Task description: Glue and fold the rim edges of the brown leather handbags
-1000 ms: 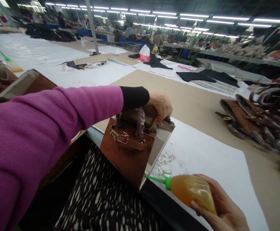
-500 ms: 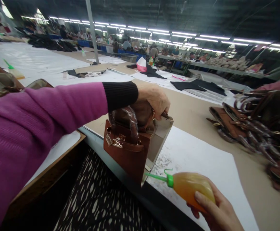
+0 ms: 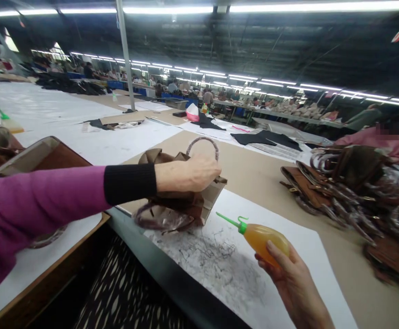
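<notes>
My left hand (image 3: 189, 173), in a purple sleeve with a black cuff, grips the top of a small brown handbag (image 3: 177, 201) that lies on the table near its front edge. One plastic-wrapped handle loop (image 3: 202, 142) stands up behind my fingers, another lies flat at the front. My right hand (image 3: 288, 278) holds a soft orange glue bottle (image 3: 263, 237) with a green nozzle that points left toward the bag, a short gap away. Both are over a white paper sheet (image 3: 295, 237) marked with dark glue scribbles.
A heap of brown bags with wrapped handles (image 3: 357, 187) lies at the right. Another brown bag (image 3: 38, 157) stands at the left on a lower board. Black fabric pieces (image 3: 268, 137) lie further back. A second glue bottle (image 3: 9, 122) rests far left. People work at distant tables.
The bag has gone from hanging over the table's front edge to lying up on the table, on the paper. My right hand with the bottle rose slightly. The camera tilted upward.
</notes>
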`<state>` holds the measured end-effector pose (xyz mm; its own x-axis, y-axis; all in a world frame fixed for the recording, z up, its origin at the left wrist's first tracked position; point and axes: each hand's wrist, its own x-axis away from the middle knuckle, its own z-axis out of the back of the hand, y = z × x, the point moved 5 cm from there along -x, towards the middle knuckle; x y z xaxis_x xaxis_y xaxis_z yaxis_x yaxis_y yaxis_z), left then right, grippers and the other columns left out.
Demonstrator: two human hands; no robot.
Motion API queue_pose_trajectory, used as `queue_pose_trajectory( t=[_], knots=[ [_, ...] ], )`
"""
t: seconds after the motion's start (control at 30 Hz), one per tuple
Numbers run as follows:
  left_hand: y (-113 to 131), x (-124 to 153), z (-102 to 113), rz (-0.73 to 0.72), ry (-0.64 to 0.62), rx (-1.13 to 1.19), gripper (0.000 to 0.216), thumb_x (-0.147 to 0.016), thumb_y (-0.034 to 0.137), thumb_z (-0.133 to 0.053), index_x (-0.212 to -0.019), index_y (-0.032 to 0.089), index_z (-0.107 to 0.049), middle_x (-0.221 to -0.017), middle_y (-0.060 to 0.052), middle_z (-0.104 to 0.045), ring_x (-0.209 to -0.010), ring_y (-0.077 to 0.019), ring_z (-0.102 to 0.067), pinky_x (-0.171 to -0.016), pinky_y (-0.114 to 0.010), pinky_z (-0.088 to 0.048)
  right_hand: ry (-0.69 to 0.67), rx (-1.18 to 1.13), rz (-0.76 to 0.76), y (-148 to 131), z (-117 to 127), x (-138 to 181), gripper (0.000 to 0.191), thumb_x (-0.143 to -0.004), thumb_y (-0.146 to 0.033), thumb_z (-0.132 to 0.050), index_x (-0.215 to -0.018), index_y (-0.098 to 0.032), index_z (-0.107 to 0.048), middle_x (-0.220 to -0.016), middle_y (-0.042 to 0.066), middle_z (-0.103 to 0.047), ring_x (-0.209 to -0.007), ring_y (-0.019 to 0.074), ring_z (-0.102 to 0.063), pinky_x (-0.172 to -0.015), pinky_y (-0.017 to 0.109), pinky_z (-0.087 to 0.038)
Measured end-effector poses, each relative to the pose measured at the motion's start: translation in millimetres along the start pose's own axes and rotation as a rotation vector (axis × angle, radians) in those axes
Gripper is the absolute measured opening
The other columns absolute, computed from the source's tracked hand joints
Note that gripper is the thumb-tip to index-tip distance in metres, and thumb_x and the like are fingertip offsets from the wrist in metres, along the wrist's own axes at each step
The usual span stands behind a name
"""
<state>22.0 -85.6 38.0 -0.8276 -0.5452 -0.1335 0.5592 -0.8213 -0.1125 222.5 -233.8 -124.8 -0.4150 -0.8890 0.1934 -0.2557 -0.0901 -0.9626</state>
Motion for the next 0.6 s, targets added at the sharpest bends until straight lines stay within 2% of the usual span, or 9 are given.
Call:
queue_pose_trajectory(
  t=[0.1, 0.37, 0.6],
  knots=[
    [6.2, 8.3, -14.5, 0.049, -0.062, -0.089, 0.021, -0.081, 0.003, -0.045, -0.088, 0.008, -0.064, -0.086, -0.012, -0.065, -0.076, -0.0206, -0.056, -0.070, -0.034, -0.041, -0.009, 0.073, 0.024, 9.0, -3.9, -14.3, 0.060, -0.067, -0.049, -0.082, -0.112, -0.017, -0.059, -0.098, 0.008, -0.068, -0.072, 0.0206, -0.063, -0.059, 0.026, -0.052],
    [12.2, 27.0, -28.5, 0.058, 0.025, -0.130, 0.017, -0.078, 0.004, -0.047, -0.089, 0.008, -0.060, -0.090, -0.013, -0.063, -0.084, -0.0249, -0.054, -0.071, -0.037, -0.044, 0.002, 0.225, 0.145, 23.6, -17.9, -35.9, 0.055, -0.070, -0.051, -0.079, -0.108, -0.019, -0.056, -0.095, 0.006, -0.067, -0.081, 0.0255, -0.063, -0.063, 0.032, -0.052],
    [22.7, 47.0, -41.1, 0.052, 0.092, -0.202, 0.020, -0.073, 0.005, -0.054, -0.092, 0.009, -0.056, -0.093, -0.012, -0.061, -0.084, -0.0237, -0.052, -0.072, -0.037, -0.046, -0.023, 0.348, 0.198, 32.3, -19.2, -44.6, 0.057, -0.071, -0.054, -0.077, -0.110, -0.020, -0.053, -0.095, 0.005, -0.065, -0.077, 0.0232, -0.060, -0.059, 0.032, -0.051]
  ],
)
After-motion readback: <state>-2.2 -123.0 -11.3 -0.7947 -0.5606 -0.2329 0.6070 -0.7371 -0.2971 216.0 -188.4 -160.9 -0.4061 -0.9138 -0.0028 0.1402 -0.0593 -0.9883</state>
